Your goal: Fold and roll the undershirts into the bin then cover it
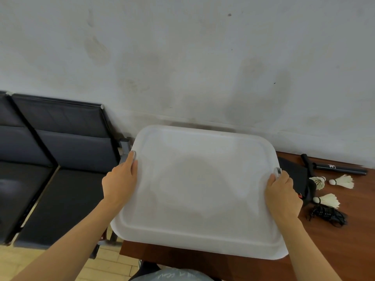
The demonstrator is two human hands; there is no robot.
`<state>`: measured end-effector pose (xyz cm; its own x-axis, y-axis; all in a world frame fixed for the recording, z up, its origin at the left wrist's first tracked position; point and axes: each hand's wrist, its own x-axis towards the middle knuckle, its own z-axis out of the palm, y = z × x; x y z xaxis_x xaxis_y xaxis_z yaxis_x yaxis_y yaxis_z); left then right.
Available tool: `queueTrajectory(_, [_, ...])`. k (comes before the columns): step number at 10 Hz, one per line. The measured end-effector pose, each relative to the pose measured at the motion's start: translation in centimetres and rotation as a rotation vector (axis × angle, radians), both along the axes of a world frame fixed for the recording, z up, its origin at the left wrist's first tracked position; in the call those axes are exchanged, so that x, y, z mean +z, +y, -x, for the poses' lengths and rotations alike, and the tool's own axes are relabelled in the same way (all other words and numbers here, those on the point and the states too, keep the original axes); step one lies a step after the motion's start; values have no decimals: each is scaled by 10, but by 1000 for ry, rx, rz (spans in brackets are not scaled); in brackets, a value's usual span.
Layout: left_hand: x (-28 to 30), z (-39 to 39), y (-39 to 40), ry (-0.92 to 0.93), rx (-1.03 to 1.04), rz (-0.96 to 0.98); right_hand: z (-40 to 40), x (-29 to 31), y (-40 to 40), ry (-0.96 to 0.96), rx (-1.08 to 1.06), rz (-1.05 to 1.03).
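A big translucent white plastic lid (199, 191) is gripped at both short edges, left hand (119, 179) and right hand (283, 194) curled round the rim, over the brown wooden table (345, 240). Three white feather shuttlecocks (328, 200) are lying nearby.

head view | worn on head | faces forward and down | close over table (334, 250) | wall behind

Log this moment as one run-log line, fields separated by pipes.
stage: covering | lid: held at both short edges | left hand: grips lid | right hand: grips lid | bin: hidden under lid
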<state>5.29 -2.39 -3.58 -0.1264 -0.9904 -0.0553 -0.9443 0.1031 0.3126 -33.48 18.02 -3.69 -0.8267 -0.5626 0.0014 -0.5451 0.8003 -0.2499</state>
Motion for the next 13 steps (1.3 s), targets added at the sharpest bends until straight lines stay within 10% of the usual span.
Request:
queueTrajectory(10, [-16,1,-4,91,-182,-3,4,-14,-4,-5,65,53])
queueTrajectory(13, [11,19,-20,3,-426,143,-5,37,-27,109,217,-239])
